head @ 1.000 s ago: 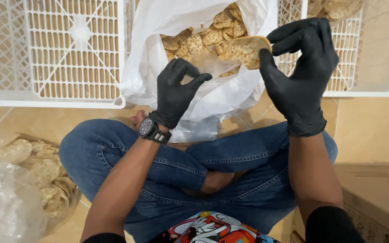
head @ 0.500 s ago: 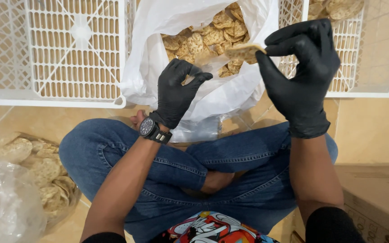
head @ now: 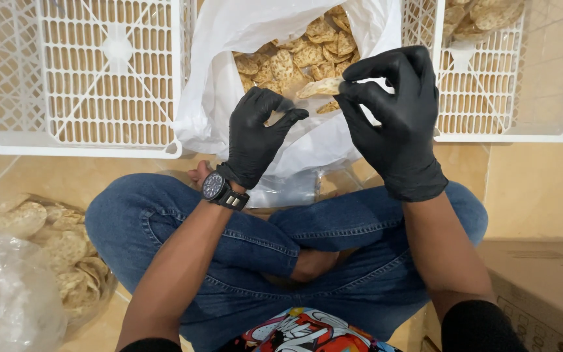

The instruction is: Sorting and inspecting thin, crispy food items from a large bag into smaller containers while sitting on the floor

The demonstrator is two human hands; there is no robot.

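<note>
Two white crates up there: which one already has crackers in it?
The crate on the right, behind the right hand: round crackers are piled in its far corner. The crate on the left shows only bare grid.

A pale, round, speckled cracker (head: 319,87) held edge-on, tilted, above the open white bag (head: 229,98) of crackers.

Two white plastic lattice crates sit along the top of the frame, one at upper left (head: 76,78) and one at upper right (head: 490,85). Two gloved hands are in view, the left (head: 259,133) and the right (head: 395,117), with one wristwatch (head: 219,189). One white bag of crackers (head: 229,98) lies at top centre, one clear bag of crackers (head: 8,300) at lower left, and one cardboard box (head: 542,287) at lower right.
</note>
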